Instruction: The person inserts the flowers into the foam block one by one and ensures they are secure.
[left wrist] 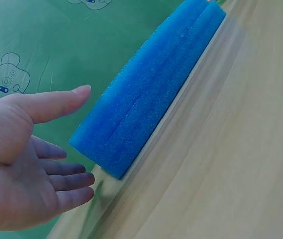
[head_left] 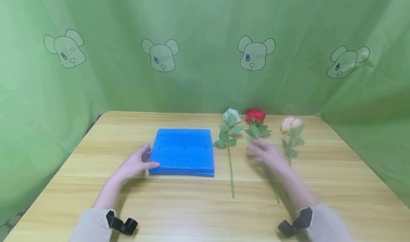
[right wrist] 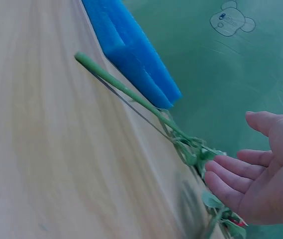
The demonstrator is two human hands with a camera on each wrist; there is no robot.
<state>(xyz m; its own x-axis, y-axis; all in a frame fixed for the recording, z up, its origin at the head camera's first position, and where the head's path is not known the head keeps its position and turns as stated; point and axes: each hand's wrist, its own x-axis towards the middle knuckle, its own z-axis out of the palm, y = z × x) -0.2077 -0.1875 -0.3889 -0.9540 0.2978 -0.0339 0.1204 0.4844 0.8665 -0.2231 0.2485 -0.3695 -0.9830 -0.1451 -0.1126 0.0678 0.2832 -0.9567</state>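
A square blue foam block (head_left: 182, 149) with small holes in its top lies on the table, left of the middle. My left hand (head_left: 137, 163) is at its left edge, thumb reaching over the near corner; in the left wrist view the fingers (left wrist: 71, 181) are spread apart and hold nothing. My right hand (head_left: 267, 154), blurred, hovers over the stem of the red rose (head_left: 255, 116) with its fingers extended and nothing in them. Left of it lies a white rose (head_left: 231, 116) on a long green stem. A pale pink rose (head_left: 290, 124) lies to the right, its lower stem hidden behind my right arm.
The wooden table (head_left: 192, 206) reaches back to a green curtain (head_left: 205, 85) printed with mouse-head outlines. The curtain also closes in both sides. On each sleeve sits a black camera mount (head_left: 128, 226).
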